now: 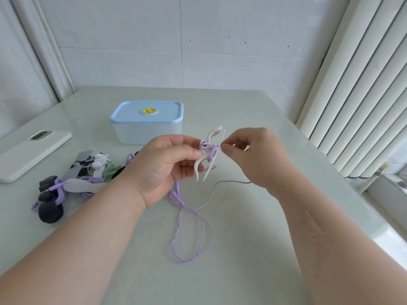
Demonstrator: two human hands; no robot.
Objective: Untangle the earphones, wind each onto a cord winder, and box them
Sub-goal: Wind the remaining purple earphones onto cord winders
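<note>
Left hand (167,166) grip pinching white winder (214,132), right hand (257,157) grip pinching purple cord (235,182), contact hidden by fingers

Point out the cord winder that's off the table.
The white winder gripped by the left hand, purple cord round it; the others lie on the table.

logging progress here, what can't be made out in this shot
Head view only:
- box contents: lid on, walls opaque.
- earphone count in the pile: cords and winders overlap.
- left hand grip on the white winder: fingers cover its middle.
- purple cord earbuds: behind the left hand, or too small.
</note>
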